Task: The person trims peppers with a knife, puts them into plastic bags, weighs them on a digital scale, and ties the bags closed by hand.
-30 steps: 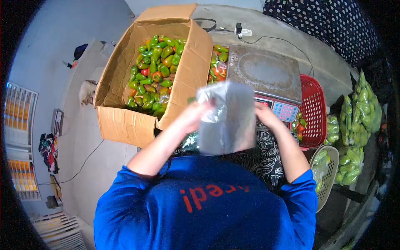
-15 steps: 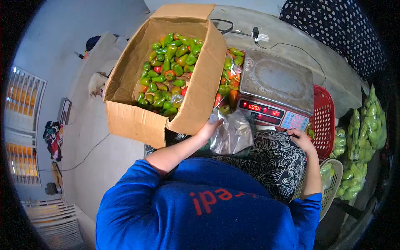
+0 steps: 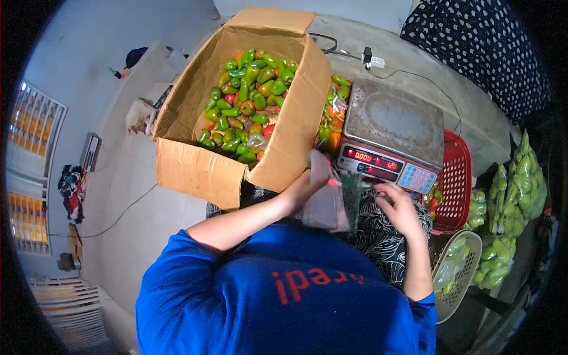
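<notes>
A person in a blue top [image 3: 284, 313] with red lettering leans over dark patterned cloth [image 3: 384, 239], facing a large cardboard box [image 3: 296, 124] whose flaps stand open. To the right of the box, an electronic scale [image 3: 393, 115] shows lit red digits on its front panel. A red perforated basket [image 3: 457, 177] stands just beyond the scale, near filled bags of green produce [image 3: 525, 183] at far right and a pale perforated basket [image 3: 468, 279] close to the person's right arm. A thin plastic bag [image 3: 325, 204] hangs in front of the body, near the scale — held at its left side by the left hand [image 3: 303, 188], fingers closed on it, the tips partly hidden. The right hand [image 3: 402, 210] hovers near the scale's keypad, half open, fingers bent and the thumb apart from the forefinger; whether a fingertip touches anything cannot be told. Green, orange and red peppers [image 3: 247, 107] cover the bottom of the box.
</notes>
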`<action>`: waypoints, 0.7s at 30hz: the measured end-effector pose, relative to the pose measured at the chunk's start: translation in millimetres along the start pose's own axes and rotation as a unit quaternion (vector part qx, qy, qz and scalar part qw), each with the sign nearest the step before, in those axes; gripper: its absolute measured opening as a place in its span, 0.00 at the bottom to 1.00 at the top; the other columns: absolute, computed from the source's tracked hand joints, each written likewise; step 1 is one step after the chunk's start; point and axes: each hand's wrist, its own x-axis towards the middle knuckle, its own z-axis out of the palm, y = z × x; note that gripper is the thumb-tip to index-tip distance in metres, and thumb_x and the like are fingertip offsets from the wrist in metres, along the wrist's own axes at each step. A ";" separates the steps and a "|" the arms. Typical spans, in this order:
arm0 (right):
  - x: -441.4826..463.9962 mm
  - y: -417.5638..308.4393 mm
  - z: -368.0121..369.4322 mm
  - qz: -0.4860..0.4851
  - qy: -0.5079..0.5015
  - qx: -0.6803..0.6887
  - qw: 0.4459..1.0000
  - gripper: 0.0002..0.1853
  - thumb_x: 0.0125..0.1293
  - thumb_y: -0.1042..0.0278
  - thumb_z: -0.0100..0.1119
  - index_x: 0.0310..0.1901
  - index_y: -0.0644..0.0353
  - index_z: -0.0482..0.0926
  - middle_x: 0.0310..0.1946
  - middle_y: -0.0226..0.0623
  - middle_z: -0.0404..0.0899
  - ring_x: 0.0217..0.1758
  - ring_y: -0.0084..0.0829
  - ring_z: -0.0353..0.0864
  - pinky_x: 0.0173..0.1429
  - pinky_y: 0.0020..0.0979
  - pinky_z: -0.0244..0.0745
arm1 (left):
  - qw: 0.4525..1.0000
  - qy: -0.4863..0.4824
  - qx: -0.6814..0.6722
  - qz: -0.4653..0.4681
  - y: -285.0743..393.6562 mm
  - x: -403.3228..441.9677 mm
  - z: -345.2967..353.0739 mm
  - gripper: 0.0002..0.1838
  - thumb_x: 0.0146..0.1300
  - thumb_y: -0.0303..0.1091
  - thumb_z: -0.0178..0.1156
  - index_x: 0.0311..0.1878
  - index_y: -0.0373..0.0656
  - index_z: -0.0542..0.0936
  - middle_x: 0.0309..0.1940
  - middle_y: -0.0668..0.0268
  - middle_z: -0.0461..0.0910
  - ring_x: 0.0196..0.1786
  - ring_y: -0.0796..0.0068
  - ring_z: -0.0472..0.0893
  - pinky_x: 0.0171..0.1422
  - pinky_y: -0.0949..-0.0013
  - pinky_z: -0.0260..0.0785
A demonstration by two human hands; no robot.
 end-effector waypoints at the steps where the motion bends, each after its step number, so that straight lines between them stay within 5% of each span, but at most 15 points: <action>1: -0.4 -9.3 1.7 -0.021 -0.011 -0.031 0.999 0.17 0.57 0.70 0.61 0.48 0.62 0.75 0.42 0.44 0.76 0.46 0.41 0.77 0.52 0.35 0.71 | 0.996 0.021 -0.080 -0.038 25.5 -5.2 7.5 0.20 0.69 0.43 0.50 0.55 0.36 0.70 0.43 0.66 0.76 0.45 0.78 0.74 0.51 0.72 0.67; 2: -0.8 -15.9 4.3 -0.008 -0.030 -0.014 0.999 0.17 0.57 0.70 0.61 0.49 0.62 0.75 0.43 0.44 0.76 0.47 0.43 0.77 0.53 0.36 0.71 | 0.983 0.048 -0.161 -0.071 51.9 -10.5 15.2 0.22 0.68 0.44 0.51 0.55 0.36 0.71 0.42 0.67 0.77 0.44 0.80 0.73 0.49 0.74 0.67; 5: -1.9 -24.6 15.9 -0.032 -0.057 -0.003 0.998 0.18 0.58 0.68 0.62 0.49 0.63 0.75 0.45 0.46 0.76 0.50 0.46 0.76 0.55 0.38 0.70 | 0.996 0.071 0.043 0.032 74.9 -18.6 1.4 0.23 0.67 0.43 0.52 0.58 0.36 0.68 0.43 0.68 0.76 0.45 0.81 0.72 0.50 0.75 0.66; 9: -2.9 -25.9 28.2 0.006 -0.139 -0.006 0.990 0.20 0.57 0.66 0.63 0.50 0.63 0.75 0.46 0.47 0.76 0.52 0.48 0.75 0.57 0.37 0.70 | 0.996 0.040 0.080 0.013 143.2 -39.6 -4.2 0.17 0.65 0.34 0.52 0.53 0.36 0.74 0.34 0.76 0.78 0.28 0.89 0.67 0.31 0.84 0.58; 10: -1.7 -27.7 26.9 -0.027 -0.161 -0.033 0.986 0.25 0.56 0.66 0.65 0.55 0.62 0.71 0.51 0.48 0.73 0.56 0.46 0.73 0.59 0.37 0.69 | 0.997 0.044 0.054 0.038 158.0 -45.0 0.2 0.12 0.64 0.32 0.53 0.45 0.35 0.79 0.30 0.76 0.78 0.26 0.90 0.68 0.30 0.84 0.59; 13: 8.5 -60.5 23.4 -0.079 -0.051 0.052 0.994 0.35 0.52 0.65 0.68 0.61 0.62 0.64 0.56 0.50 0.69 0.62 0.46 0.67 0.63 0.38 0.65 | 0.994 0.060 0.061 0.062 196.8 -60.8 16.6 0.11 0.63 0.31 0.53 0.43 0.35 0.80 0.28 0.75 0.78 0.26 0.90 0.70 0.30 0.84 0.61; 14: 12.0 -74.3 21.2 -0.105 0.001 -0.011 0.994 0.44 0.49 0.64 0.72 0.65 0.63 0.58 0.59 0.49 0.65 0.66 0.46 0.62 0.67 0.37 0.60 | 0.995 0.048 0.069 0.061 205.8 -65.1 19.8 0.11 0.62 0.30 0.54 0.43 0.34 0.79 0.27 0.72 0.79 0.26 0.88 0.72 0.30 0.83 0.63; 17: 28.2 -104.9 24.7 -0.230 0.082 0.103 0.964 0.46 0.47 0.63 0.73 0.66 0.63 0.56 0.59 0.49 0.64 0.66 0.45 0.61 0.69 0.35 0.57 | 0.998 -0.042 0.044 0.017 228.9 -83.8 30.0 0.11 0.62 0.28 0.53 0.43 0.34 0.80 0.29 0.69 0.80 0.32 0.84 0.76 0.39 0.78 0.68; 21: 27.2 -120.5 20.2 -0.203 -0.076 0.092 0.972 0.27 0.53 0.65 0.67 0.54 0.61 0.70 0.48 0.42 0.74 0.54 0.41 0.74 0.58 0.35 0.68 | 0.964 0.017 0.197 0.177 235.5 -98.9 40.0 0.09 0.58 0.25 0.54 0.39 0.36 0.82 0.27 0.70 0.79 0.30 0.85 0.76 0.37 0.78 0.68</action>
